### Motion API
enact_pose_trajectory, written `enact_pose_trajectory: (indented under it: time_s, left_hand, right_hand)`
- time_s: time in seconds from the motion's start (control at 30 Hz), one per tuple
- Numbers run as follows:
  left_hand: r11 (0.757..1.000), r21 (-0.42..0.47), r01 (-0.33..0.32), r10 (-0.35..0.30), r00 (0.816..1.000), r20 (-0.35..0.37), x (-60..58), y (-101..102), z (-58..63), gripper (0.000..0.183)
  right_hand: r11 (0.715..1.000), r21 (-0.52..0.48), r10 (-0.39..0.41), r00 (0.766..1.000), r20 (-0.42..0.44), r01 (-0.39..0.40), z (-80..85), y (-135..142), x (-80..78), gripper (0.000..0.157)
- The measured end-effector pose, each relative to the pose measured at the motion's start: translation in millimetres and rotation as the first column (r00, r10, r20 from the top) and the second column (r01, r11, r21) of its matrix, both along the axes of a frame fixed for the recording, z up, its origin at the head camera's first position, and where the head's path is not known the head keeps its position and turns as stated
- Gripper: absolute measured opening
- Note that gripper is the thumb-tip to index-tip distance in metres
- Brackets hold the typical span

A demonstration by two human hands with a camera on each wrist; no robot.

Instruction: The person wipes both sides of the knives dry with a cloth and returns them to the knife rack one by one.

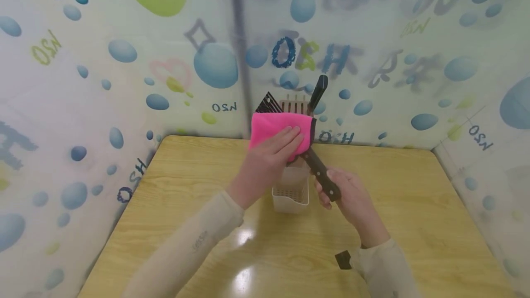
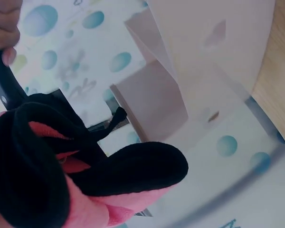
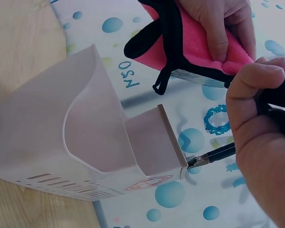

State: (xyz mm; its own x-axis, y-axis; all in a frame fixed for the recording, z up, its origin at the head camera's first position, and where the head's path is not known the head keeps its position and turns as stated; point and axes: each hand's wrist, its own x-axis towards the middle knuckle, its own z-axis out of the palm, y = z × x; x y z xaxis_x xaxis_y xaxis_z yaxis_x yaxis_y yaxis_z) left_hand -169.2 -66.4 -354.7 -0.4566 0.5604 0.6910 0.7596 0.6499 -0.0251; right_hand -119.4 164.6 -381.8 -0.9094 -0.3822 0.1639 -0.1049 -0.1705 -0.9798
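Observation:
My right hand (image 1: pixel 349 194) grips the black riveted handle (image 1: pixel 320 174) of a cleaver, tilted up and to the left. A pink cloth (image 1: pixel 261 128) with black edging is folded over the blade and hides most of it. One dark, striped corner (image 1: pixel 268 103) with a small hole sticks out past the cloth. My left hand (image 1: pixel 267 160) holds the cloth against the blade, fingers on the front face. In the right wrist view a silvery strip of blade (image 3: pixel 194 78) shows under the cloth, between my left thumb and fingers.
Behind and below the cloth a white plastic utensil holder (image 1: pixel 291 203) stands on the wooden table (image 1: pixel 198 187). Another black-handled utensil (image 1: pixel 319 93) rises from its back, beside a beige slotted piece (image 1: pixel 295 106). Bubble-patterned walls (image 1: pixel 124 77) enclose the table's back and sides.

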Motion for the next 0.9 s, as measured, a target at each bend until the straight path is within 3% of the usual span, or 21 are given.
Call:
enact_pose_trajectory:
  time_s: [0.33, 0.73, 0.9]
  left_hand:
    - [0.998, -0.056, 0.033, -0.035, 0.999, -0.034, 13.9, 8, -3.3, 0.052]
    - [0.991, -0.130, 0.041, -0.052, 0.995, -0.082, 26.0, 12, -5.7, 0.049]
    - [0.988, -0.155, 0.029, -0.047, 0.992, -0.115, 28.8, 12, -5.6, 0.051]
  right_hand:
    - [0.999, 0.034, -0.039, 0.999, 0.021, 0.038, 1.5, 1, -2.2, 0.042]
    - [0.997, 0.050, -0.061, 0.998, -0.011, 0.061, 3.2, 0, -3.6, 0.039]
    - [0.986, 0.113, -0.118, 0.993, -0.027, 0.120, 4.5, 0, -3.1, 0.033]
